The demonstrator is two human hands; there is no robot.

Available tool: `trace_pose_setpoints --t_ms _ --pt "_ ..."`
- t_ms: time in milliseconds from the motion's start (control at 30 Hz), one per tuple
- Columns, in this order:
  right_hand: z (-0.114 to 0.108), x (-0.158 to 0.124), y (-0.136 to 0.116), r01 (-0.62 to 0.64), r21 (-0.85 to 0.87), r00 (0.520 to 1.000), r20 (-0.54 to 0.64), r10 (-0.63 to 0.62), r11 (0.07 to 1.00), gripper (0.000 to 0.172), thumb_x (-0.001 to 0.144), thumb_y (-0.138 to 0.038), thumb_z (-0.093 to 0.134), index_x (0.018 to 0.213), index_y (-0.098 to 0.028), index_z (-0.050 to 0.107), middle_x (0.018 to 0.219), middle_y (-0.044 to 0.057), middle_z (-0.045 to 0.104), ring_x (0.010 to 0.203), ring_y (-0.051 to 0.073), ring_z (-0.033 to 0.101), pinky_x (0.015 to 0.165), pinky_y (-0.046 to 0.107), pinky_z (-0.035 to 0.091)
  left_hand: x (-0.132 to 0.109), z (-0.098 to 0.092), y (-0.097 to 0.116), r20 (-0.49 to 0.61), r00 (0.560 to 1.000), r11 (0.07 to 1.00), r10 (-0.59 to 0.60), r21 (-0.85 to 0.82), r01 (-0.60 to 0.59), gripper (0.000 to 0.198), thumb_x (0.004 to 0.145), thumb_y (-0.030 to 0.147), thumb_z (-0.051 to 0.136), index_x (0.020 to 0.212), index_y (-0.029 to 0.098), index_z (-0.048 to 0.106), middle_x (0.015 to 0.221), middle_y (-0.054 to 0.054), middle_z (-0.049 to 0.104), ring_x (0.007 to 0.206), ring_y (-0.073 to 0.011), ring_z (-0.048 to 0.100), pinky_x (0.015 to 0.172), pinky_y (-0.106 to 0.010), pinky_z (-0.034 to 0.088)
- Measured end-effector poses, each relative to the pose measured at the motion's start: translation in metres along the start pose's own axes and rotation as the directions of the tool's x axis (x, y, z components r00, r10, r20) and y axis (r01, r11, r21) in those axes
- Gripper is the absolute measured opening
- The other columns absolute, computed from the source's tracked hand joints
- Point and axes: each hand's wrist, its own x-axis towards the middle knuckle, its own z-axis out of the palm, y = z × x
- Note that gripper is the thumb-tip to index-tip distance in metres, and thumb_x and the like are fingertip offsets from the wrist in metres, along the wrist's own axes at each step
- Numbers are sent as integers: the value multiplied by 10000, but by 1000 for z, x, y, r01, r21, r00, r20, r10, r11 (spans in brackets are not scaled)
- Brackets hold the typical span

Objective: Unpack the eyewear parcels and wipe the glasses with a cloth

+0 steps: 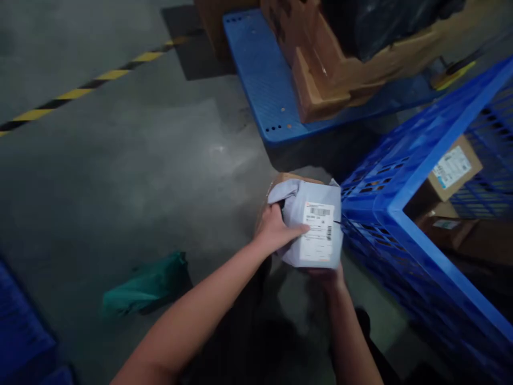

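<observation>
Gray warehouse floor, kinda dim, with yellow-and-black hazard tape running across the upper left. A blue plastic pallet sits up top with cardboard boxes along its right edge and some black plastic over them. There's also a green bag lying on the floor lower left.

Main item is a parcel in a pale gray poly mailer, held up just off the corner of a blue slatted crate; can't tell if it's actually touching the wall. Left hand is clamped on its left side, thumb pressed over the shipping label. Right hand is at the bottom edge, seemingly supporting it, but the fingers are hidden so its exact hold is anyone's guess. Some brown cardboard peeks out behind; can't tell if that's held too.

Handling-wise, it looks boxy and stiff inside, probably not that heavy, but the loose film might slide. Better to grab the firm sides and bottom than the crumpled flap. Can't judge whether it's fragile.
</observation>
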Motion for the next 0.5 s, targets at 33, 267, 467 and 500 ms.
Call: trace_pose_setpoints --t_ms 33,267,467,500 --pt "1 -10 -4 -1 -13 1000 -8 1 1000 556 921 -690 426 1210 -282 671 1246 77 707 1170 275 641 945 444 555 -4 3 2 0 1000 1000 -6 5 6 1047 546 630 860 1359 128 432 1398 -281 457 1326 -468 439 1085 -621 381" --pt "17 -38 -40 81 -171 984 -145 -106 982 774 851 -787 329 1493 -368 436 1548 32 475 1403 343 465 992 612 507 -23 -8 -35 -138 990 992 41 121 -24 492 914 485 582 1332 232 524 1377 -160 582 1329 -250 529 1085 -383 453" --pt "-28 -55 -9 102 -468 963 -176 -205 878 711 880 -740 297 1503 -412 389 1574 44 433 1331 356 542 921 601 572 -107 -128 -169 -395 913 920 -98 315 235 710 805 242 620 1451 83 373 1619 -269 201 1532 -382 142 1231 -607 97" --pt "-46 -65 1 122 -616 965 -108 -237 778 682 882 -717 350 1495 -421 389 1518 60 499 1273 352 594 918 580 584 -125 -149 -194 -392 912 901 -122 342 268 771 748 247 675 1443 68 392 1613 -283 211 1528 -408 135 1229 -613 74"
